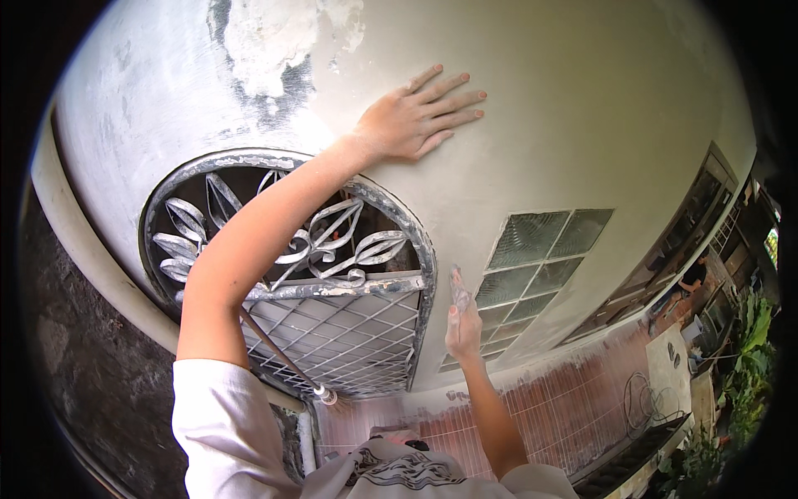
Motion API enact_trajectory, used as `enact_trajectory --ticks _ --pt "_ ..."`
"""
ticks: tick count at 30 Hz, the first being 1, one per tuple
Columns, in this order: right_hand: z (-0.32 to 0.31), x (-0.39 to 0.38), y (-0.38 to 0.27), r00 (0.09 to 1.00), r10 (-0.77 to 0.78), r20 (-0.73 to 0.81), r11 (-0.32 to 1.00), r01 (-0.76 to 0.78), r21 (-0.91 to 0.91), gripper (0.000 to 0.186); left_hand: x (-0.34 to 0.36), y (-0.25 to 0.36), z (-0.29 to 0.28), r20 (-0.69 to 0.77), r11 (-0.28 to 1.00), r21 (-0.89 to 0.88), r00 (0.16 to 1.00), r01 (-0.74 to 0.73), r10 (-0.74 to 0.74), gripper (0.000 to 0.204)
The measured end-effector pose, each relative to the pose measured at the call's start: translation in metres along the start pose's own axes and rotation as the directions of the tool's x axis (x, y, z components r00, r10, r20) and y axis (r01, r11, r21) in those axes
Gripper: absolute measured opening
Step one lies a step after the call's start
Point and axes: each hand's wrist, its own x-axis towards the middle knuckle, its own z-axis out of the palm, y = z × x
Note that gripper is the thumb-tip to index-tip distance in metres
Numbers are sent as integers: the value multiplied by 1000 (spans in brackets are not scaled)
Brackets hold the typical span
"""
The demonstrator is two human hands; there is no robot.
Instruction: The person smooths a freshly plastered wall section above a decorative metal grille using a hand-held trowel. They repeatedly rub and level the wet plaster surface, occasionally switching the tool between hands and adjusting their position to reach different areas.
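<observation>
Person's left hand [413, 121] spreads wide, palm on the pale wall [532, 108] beside the arched grille [357, 286] — flat, even pressure likely works best. Farther down, right hand [465, 323] looks narrow, can't tell if holding anything — best kept off the glass panes [555, 275].

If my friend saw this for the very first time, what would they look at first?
Probably the left hand, spread out on the pale wall near the top middle. Next might be the curly, arched metalwork at left centre, and then the bright white patch on the wall at upper left.
</observation>
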Motion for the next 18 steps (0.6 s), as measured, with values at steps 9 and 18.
enact_trajectory --ticks 9,18 --pt "-57 -81 1 908 416 -45 909 -417 -22 44 2 -55 -34 -202 906 76 896 416 -395 50" --pt "-43 -107 -13 848 528 53 846 -530 61 37 -45 -16 -27 19 964 113 969 242 -246 61"
